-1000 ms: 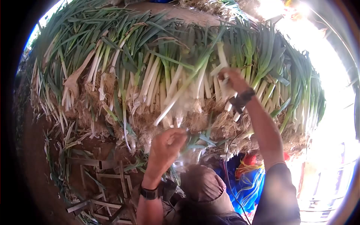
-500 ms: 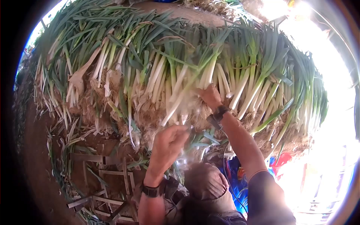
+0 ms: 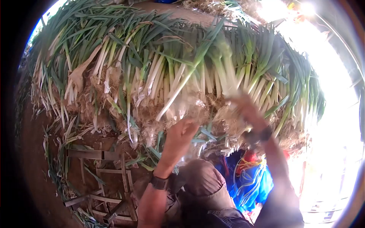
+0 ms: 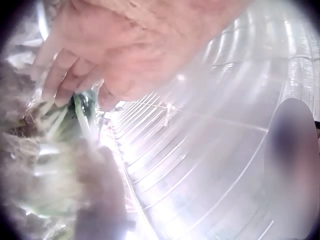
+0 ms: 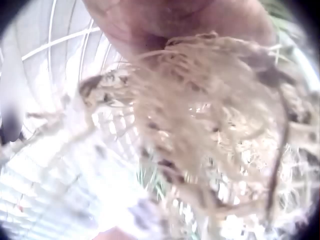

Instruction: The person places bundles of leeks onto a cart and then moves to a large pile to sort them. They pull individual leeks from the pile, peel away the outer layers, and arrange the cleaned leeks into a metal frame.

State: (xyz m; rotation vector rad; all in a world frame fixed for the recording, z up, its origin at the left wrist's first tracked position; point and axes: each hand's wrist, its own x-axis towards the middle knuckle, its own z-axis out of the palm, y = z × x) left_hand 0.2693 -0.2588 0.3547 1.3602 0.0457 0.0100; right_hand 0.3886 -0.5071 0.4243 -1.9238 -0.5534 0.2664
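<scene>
Gripping is best done at the pale shanks (image 3: 153,78) of the leeks (image 3: 176,93), which are laid side by side in a broad pile, leaves (image 3: 87,34) far and roots (image 5: 200,100) near. Each stalk is judged light, firm at the shank and possibly slippery; the leaves are judged floppy and easily torn, and the roots are liable to snag. By the right hand (image 3: 249,114), leeks appear to be gripped at the root end, though blurred. The left hand (image 3: 180,140) is seen with bent fingers; whether anything is pinched cannot be told.
</scene>
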